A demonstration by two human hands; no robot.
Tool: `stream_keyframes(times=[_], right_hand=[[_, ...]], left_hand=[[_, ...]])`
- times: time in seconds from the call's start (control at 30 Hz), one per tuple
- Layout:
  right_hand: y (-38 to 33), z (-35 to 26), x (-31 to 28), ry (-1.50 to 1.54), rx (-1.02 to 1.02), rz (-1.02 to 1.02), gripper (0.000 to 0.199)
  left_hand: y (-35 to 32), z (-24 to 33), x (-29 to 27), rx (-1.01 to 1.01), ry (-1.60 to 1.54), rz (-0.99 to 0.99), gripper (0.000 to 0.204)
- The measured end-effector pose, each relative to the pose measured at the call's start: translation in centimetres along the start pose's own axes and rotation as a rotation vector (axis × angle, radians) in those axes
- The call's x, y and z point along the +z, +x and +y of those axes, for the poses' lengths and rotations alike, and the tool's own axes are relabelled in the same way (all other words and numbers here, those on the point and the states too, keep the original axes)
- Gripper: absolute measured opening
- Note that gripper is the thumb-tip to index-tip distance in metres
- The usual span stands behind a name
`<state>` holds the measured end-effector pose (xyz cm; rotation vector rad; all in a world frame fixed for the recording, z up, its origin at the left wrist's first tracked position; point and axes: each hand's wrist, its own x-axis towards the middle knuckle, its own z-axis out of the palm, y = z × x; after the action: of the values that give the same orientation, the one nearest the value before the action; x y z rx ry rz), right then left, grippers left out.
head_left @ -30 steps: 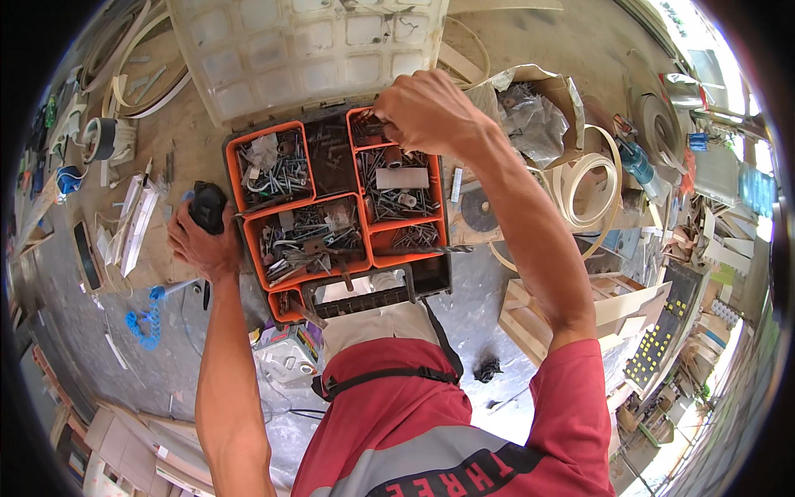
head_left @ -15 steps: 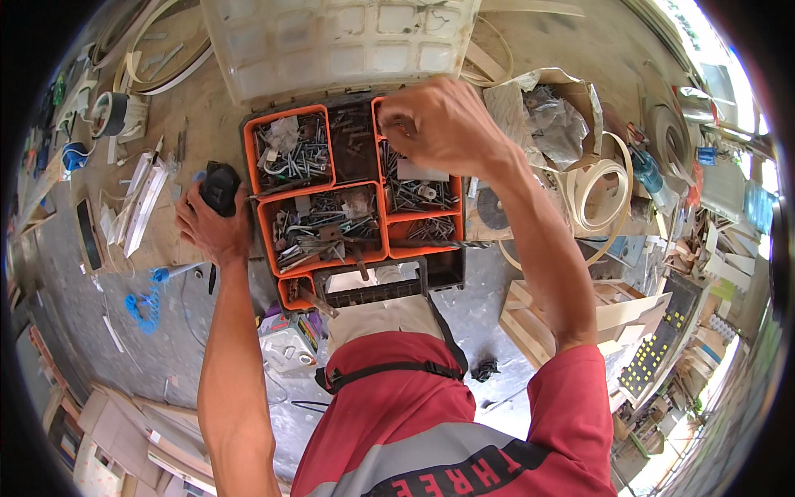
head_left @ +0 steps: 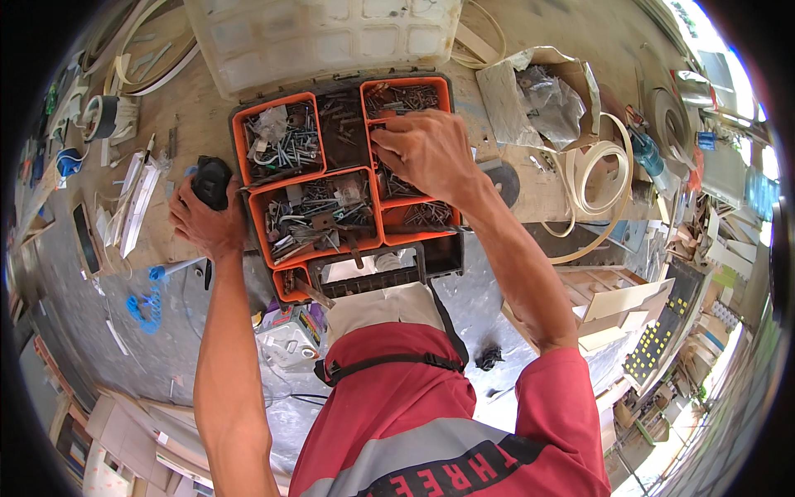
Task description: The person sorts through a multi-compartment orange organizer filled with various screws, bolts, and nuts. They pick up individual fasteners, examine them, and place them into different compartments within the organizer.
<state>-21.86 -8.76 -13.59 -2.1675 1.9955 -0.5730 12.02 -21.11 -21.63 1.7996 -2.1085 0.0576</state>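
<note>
A black organizer box (head_left: 344, 170) with orange bins lies before me, full of screws and other small hardware. My left hand (head_left: 207, 219) is wrapped round a black rounded object (head_left: 213, 182) just left of the box; its exact kind is unclear. Over the right-hand bins, my right hand (head_left: 426, 153) bends its fingers down together; whether they hold anything is hidden. Below that hand sits a bin of small screws (head_left: 428, 214), and beyond it another screw-filled bin (head_left: 402, 99). Mixed screws and metal pieces (head_left: 319, 217) fill the large middle bin.
The translucent lid (head_left: 323, 41) stands raised behind the box. To its right are an open bag (head_left: 546, 95), a grey disc (head_left: 499, 184) and coiled edging strip (head_left: 600, 186). White strips (head_left: 137, 203) and a tape roll (head_left: 101, 118) lie left. A wooden frame (head_left: 609, 302) stands lower right.
My right hand has moved down toward me from the far right bin, uncovering its screws. My left hand keeps its grip on the black object. The whole view has shifted slightly.
</note>
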Motion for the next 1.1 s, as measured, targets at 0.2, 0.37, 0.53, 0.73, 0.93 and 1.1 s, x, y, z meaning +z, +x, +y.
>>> stream_keyframes(times=[0.2,0.37,0.53,0.73,0.93,1.1], right_hand=[[1.0,0.3,-0.4,0.13,0.09,-0.029,0.013],[2.7,0.4,-3.8,0.35,0.284,-0.185,0.018],[4.9,-0.2,-5.3,0.503,0.325,-0.259,0.026],[1.4,0.0,-4.2,0.432,0.403,0.279,0.024],[-6.1,-1.9,-5.7,0.425,0.632,0.262,0.012],[-7.9,-2.5,-4.1,0.149,0.468,0.325,0.022]], left_hand=[[0.0,-0.7,0.6,0.005,0.009,0.014,0.075],[0.0,-0.8,0.5,0.006,0.016,0.007,0.076],[0.0,-0.8,0.7,-0.006,0.014,0.004,0.076],[0.0,-0.4,0.4,-0.032,0.023,-0.023,0.075],[0.0,-0.2,0.3,-0.019,0.013,-0.009,0.074],[0.1,-0.3,0.3,-0.012,0.0,0.0,0.076]])
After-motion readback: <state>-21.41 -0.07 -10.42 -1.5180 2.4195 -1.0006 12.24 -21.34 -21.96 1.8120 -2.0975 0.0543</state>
